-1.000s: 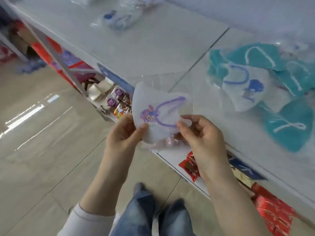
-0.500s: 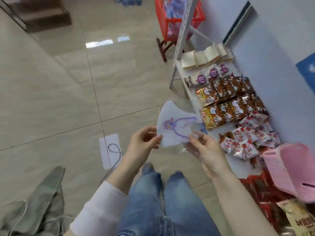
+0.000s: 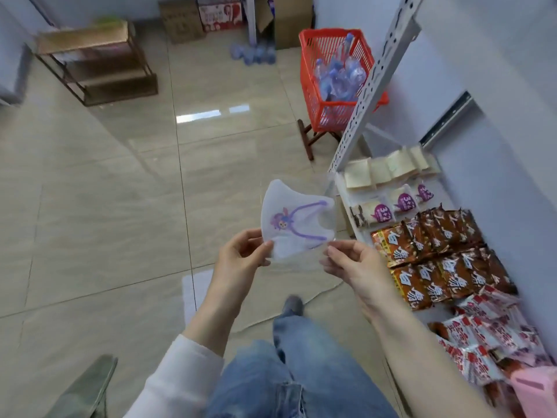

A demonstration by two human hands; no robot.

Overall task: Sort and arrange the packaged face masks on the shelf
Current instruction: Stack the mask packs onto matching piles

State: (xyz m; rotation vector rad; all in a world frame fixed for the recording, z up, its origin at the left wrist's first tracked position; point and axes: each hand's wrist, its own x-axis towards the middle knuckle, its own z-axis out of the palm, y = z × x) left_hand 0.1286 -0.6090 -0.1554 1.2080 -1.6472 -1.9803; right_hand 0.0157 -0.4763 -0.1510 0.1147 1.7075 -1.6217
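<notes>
A white face mask (image 3: 297,221) with a purple cartoon figure and purple ear loops sits in a clear plastic wrapper, held up in front of me over the floor. My left hand (image 3: 241,260) pinches its lower left edge between thumb and fingers. My right hand (image 3: 351,263) pinches the wrapper's lower right corner. The shelf with the other masks is out of view; only a low shelf (image 3: 346,203) of snacks shows at the right.
Snack packets (image 3: 437,260) fill the low shelf at right, behind a grey perforated upright (image 3: 370,86). A red basket (image 3: 334,79) of water bottles stands beyond it. A wooden rack (image 3: 96,61) and cardboard boxes (image 3: 180,19) stand at the back. Tiled floor lies ahead.
My view has swung from the mask shelf down to the floor and low snack shelf. Both hands keep holding the same packaged mask, now further from the shelf.
</notes>
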